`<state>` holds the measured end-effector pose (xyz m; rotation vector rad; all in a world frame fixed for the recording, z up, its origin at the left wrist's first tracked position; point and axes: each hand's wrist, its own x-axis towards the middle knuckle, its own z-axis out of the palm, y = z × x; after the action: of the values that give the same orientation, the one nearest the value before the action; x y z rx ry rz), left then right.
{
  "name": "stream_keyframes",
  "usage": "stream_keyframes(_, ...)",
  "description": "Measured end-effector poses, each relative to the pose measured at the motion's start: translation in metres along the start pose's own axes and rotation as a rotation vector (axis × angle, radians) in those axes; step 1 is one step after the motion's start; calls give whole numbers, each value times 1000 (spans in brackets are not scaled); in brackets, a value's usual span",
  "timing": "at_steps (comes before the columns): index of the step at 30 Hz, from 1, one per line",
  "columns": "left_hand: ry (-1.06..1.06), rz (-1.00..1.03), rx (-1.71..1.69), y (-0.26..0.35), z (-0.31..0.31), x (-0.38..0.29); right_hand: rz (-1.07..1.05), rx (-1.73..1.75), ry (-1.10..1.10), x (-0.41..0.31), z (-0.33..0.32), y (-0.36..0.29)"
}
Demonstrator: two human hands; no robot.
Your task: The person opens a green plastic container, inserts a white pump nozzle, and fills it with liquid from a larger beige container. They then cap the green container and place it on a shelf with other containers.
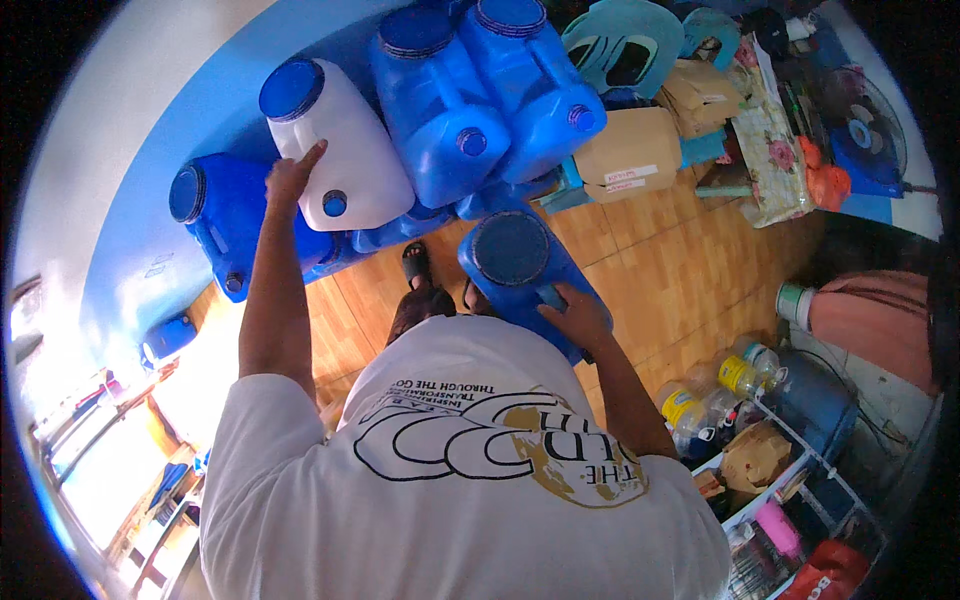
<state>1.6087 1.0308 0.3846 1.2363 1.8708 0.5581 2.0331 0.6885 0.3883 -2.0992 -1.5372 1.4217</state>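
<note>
My left hand (294, 176) is at the handle side of a white plastic jug (356, 150) with blue caps, its thumb laid on the jug; how far the fingers wrap round is hidden. This jug stands among larger blue jugs: a dark blue one (247, 202) to its left and two lighter ones (442, 112) (525, 82) to its right. My right hand (577, 319) grips the handle of a separate blue jug (559, 255) with a wide round lid, close to my body over the floor.
Several blue containers (420, 221) lie under the upper row. Brown boxes (630, 150) and teal chairs (630, 45) are at the upper right. Clear bottles (682, 412) and a wire rack (795, 442) stand at the lower right. Wood-patterned tiles (652, 240) cover the floor; my sandalled foot (416, 262) is near the jugs.
</note>
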Motion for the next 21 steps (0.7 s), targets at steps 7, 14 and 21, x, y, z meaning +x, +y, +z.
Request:
stream_keyframes(7, -69, -86, -54, -1, 25, 12, -20, -208, -20, 6, -4, 2)
stream_keyframes(14, -20, -196, -388, -5, 1, 8, -54, -223, -55, 9, 7, -5)
stream_keyframes(21, -155, 6, 209, 1, 12, 26, 64, -179, -90, 4, 7, -12)
